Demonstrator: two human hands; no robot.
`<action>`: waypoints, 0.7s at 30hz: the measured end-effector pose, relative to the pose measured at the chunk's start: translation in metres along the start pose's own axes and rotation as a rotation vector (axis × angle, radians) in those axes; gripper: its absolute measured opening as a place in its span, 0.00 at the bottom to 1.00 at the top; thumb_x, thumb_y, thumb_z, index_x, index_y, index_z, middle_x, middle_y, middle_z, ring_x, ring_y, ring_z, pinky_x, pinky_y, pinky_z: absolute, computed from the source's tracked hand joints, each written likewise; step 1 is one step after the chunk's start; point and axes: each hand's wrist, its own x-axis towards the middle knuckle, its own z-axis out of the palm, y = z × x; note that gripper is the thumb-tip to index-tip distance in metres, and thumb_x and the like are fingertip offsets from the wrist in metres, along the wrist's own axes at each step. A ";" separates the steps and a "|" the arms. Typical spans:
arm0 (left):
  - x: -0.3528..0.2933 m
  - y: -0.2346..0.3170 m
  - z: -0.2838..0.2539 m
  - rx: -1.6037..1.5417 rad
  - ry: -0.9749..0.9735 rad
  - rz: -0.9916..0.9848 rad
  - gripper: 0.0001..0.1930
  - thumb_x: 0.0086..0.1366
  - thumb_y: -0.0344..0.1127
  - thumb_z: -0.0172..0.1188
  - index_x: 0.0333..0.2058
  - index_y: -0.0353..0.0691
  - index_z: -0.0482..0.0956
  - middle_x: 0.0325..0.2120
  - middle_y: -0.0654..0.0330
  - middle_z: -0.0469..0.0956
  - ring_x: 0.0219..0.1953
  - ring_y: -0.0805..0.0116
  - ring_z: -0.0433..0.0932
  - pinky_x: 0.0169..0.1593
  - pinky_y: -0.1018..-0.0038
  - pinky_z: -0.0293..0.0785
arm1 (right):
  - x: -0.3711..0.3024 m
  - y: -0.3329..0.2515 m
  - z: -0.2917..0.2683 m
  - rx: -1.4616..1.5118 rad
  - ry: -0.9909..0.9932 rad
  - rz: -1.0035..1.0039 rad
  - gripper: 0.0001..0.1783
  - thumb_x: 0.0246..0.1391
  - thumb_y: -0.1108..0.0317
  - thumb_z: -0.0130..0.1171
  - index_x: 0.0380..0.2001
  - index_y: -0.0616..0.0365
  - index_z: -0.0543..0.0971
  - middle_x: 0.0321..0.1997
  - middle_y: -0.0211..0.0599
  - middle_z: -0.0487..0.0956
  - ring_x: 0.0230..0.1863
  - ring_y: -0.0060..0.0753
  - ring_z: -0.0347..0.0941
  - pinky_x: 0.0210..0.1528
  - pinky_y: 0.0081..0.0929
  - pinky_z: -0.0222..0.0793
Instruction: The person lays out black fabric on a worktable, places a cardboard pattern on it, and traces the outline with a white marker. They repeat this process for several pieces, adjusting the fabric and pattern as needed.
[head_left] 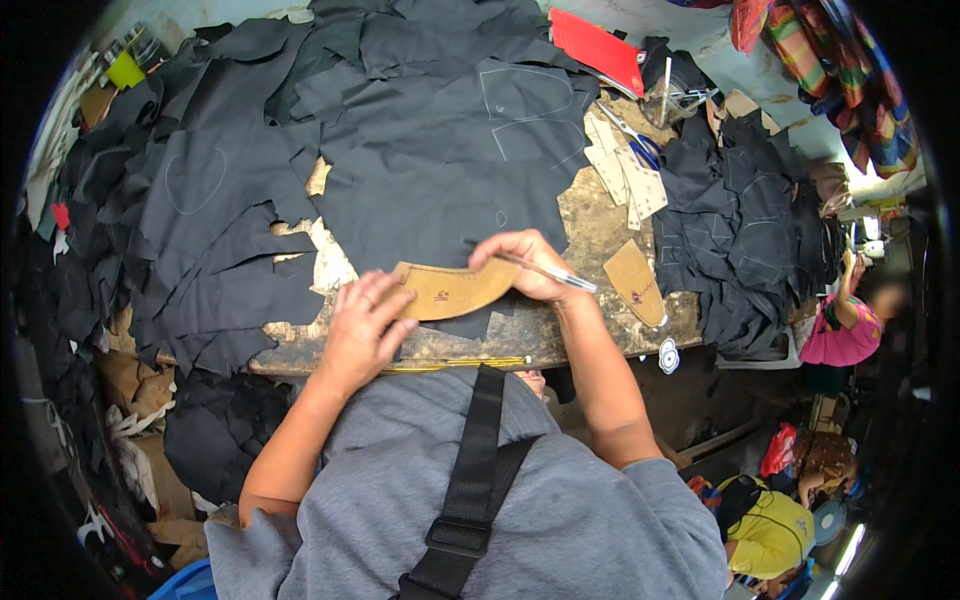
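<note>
A curved tan cardboard pattern piece lies on black leather-like sheet material near the table's front edge. My left hand rests on the pattern's left end, fingers spread and pressing down. At its right end, my right hand is closed around a slim silvery pen, whose back end points to the right. The fingers of that hand also touch the pattern's upper edge. Pale outlines are drawn on the sheet farther back. A second tan pattern piece lies to the right.
Blue-handled scissors and pale pattern cards lie at the back right, near a red folder. Stacked black pieces cover the right side. A yellow measuring stick runs along the front edge. Other people sit at the right.
</note>
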 end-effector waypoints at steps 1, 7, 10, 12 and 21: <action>-0.001 0.002 0.006 0.101 -0.122 -0.030 0.17 0.55 0.40 0.60 0.44 0.43 0.77 0.50 0.57 0.70 0.56 0.55 0.64 0.60 0.50 0.52 | 0.005 0.003 -0.001 0.083 0.090 -0.062 0.10 0.51 0.82 0.51 0.37 0.66 0.76 0.34 0.38 0.79 0.36 0.24 0.75 0.41 0.19 0.71; -0.002 0.027 0.009 0.095 -0.183 -0.097 0.25 0.57 0.49 0.58 0.49 0.38 0.73 0.56 0.48 0.63 0.61 0.50 0.57 0.61 0.42 0.43 | -0.011 0.006 -0.017 -0.281 0.595 -0.081 0.16 0.44 0.80 0.58 0.40 0.63 0.77 0.34 0.38 0.78 0.37 0.29 0.75 0.43 0.24 0.71; 0.001 0.046 0.009 -0.013 -0.534 0.003 0.34 0.60 0.57 0.52 0.56 0.37 0.66 0.62 0.43 0.53 0.66 0.47 0.46 0.62 0.40 0.36 | -0.020 0.011 -0.015 -0.743 0.461 -0.237 0.22 0.29 0.72 0.71 0.35 0.57 0.80 0.33 0.38 0.78 0.37 0.38 0.73 0.42 0.29 0.69; 0.006 0.052 0.008 -0.025 -0.610 -0.059 0.36 0.60 0.59 0.50 0.58 0.36 0.63 0.63 0.42 0.48 0.67 0.46 0.42 0.62 0.39 0.35 | -0.015 0.016 -0.012 -0.784 0.549 -0.222 0.21 0.29 0.71 0.72 0.34 0.58 0.80 0.33 0.37 0.78 0.38 0.35 0.74 0.42 0.28 0.69; 0.010 0.059 0.009 -0.061 -0.663 -0.069 0.34 0.61 0.61 0.47 0.60 0.44 0.62 0.64 0.40 0.45 0.67 0.41 0.32 0.61 0.37 0.30 | 0.003 0.028 -0.014 -0.801 0.641 -0.217 0.18 0.30 0.71 0.72 0.31 0.55 0.81 0.27 0.29 0.80 0.35 0.30 0.73 0.41 0.27 0.67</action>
